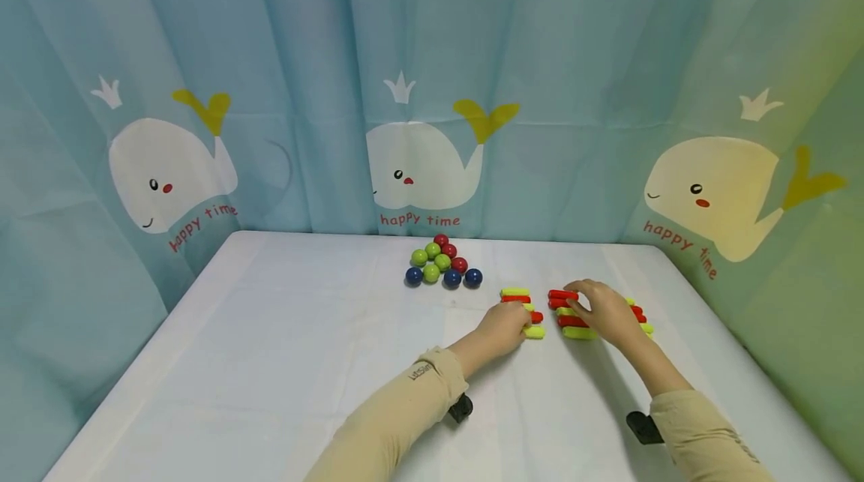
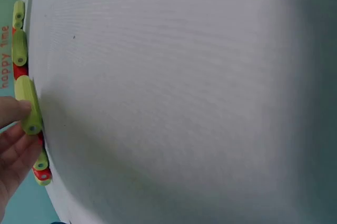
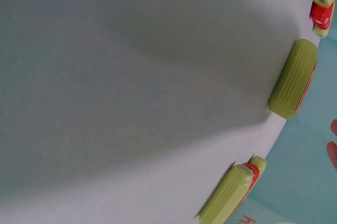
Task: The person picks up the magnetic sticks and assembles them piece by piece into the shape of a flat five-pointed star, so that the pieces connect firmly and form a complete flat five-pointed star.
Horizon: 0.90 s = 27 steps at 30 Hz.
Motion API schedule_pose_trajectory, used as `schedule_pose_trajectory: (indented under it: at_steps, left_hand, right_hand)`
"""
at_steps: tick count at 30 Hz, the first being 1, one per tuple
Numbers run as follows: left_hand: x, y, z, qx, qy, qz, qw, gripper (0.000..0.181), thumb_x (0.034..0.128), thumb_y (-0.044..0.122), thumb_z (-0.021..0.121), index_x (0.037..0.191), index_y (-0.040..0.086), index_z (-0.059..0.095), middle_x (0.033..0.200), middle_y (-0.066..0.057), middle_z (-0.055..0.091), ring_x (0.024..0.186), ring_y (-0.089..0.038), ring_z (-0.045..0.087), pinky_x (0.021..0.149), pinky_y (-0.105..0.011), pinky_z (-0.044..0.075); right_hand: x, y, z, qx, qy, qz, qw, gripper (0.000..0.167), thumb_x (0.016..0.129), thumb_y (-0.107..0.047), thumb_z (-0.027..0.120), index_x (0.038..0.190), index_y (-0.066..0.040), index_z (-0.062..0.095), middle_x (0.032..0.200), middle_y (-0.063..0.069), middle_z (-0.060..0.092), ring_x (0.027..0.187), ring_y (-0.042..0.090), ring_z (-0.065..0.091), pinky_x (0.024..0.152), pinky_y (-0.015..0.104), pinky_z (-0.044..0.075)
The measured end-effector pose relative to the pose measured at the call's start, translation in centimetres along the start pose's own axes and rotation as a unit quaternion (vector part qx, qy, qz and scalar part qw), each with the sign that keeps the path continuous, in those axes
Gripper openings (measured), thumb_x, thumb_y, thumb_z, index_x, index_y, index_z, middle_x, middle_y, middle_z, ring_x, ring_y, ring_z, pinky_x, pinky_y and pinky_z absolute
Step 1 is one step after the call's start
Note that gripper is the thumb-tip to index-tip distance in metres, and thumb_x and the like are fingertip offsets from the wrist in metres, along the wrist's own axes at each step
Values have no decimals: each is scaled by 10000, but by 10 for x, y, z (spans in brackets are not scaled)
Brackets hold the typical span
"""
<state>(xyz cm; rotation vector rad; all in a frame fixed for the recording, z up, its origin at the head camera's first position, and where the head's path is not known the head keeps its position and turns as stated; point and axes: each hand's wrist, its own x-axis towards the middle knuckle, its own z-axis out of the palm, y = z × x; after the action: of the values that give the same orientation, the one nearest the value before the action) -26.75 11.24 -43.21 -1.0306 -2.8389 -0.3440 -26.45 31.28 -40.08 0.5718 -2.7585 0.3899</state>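
Observation:
Yellow-green and red sticks lie in three side-by-side groups on the table. With thumb and fingers, my left hand (image 1: 502,328) pinches the front yellow-green stick (image 2: 31,108) of the left group and covers part of that group. Behind this stick, a red stick (image 1: 516,299) and others lie in the same row. My right hand (image 1: 604,309) hovers at the middle group, its fingertips (image 3: 333,152) spread near the back red stick (image 1: 562,294); contact cannot be told. A yellow-green stick (image 3: 294,79) is frontmost there. The right group (image 1: 646,327) is partly hidden behind my right hand.
Behind the left group sit several balls: green (image 1: 431,273), red (image 1: 459,264) and dark blue (image 1: 452,278). The white table (image 1: 236,362) meets a blue curtain (image 1: 324,92) printed with whales at its back and sides.

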Motion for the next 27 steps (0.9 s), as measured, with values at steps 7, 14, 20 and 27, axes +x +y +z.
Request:
schedule_pose_trajectory:
  at_steps: [7,14,20,27]
  left_hand:
    - [-11,-2,-4,-75,-141,322,9994,83,804,119,727,815,147,650,754,81,628,679,-45,524,643,-150,416]
    - [-21,-6,-7,-491,-698,164,9962,310,812,155,734,1107,144,640,1064,36,673,924,-64,602,832,-169,465]
    - [-35,-13,-12,-946,-961,-151,9907,379,815,207,739,1168,130,627,1121,5,642,964,-79,575,845,-179,454]
    - [-45,-34,-22,-1169,-684,-137,9907,338,799,174,740,1115,120,633,872,17,613,732,-52,494,671,-165,417]
  right_hand:
    - [1,-2,1,34,-78,59,9999,188,824,-16,666,1001,47,657,991,218,680,952,399,620,828,517,505]
    - [-1,-8,6,111,-212,240,9994,216,824,-28,676,1028,42,653,1019,220,672,973,400,611,843,522,500]
    - [-6,-11,8,61,-320,345,9989,247,820,-40,688,1045,53,647,1035,233,668,983,404,613,850,522,500]
    - [-1,-17,8,-34,-229,-146,9996,257,800,-44,716,1031,55,660,973,200,687,905,357,638,803,482,528]
